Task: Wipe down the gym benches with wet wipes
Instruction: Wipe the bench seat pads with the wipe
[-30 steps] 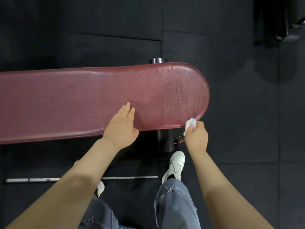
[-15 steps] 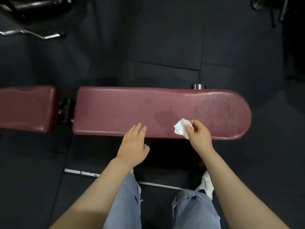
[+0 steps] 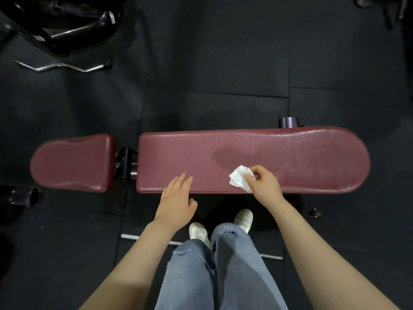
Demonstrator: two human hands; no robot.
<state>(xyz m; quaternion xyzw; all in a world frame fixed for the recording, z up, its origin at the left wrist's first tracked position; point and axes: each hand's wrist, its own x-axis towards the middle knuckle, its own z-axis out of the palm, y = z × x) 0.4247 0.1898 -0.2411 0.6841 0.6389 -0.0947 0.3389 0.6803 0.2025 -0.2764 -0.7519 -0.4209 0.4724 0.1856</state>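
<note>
A dark red padded gym bench (image 3: 290, 157) lies crosswise in front of me, its long back pad on the right and a shorter seat pad (image 3: 71, 162) on the left. A darker damp patch shows near the long pad's middle. My right hand (image 3: 263, 182) pinches a crumpled white wet wipe (image 3: 239, 179) against the pad's near side. My left hand (image 3: 176, 202) is flat and empty, fingers apart, its fingertips over the pad's near edge.
Black rubber floor tiles surround the bench. A curl bar (image 3: 64, 67) and dark machine parts (image 3: 58, 23) lie at the far left. A black hinge (image 3: 126, 163) joins the two pads. My jeans and white shoes (image 3: 199, 230) stand just below the bench.
The view has pulled back and shifted, so the whole bench now shows. My right hand moved the wipe from the pad's right end toward its middle. My left hand slid back off the pad.
</note>
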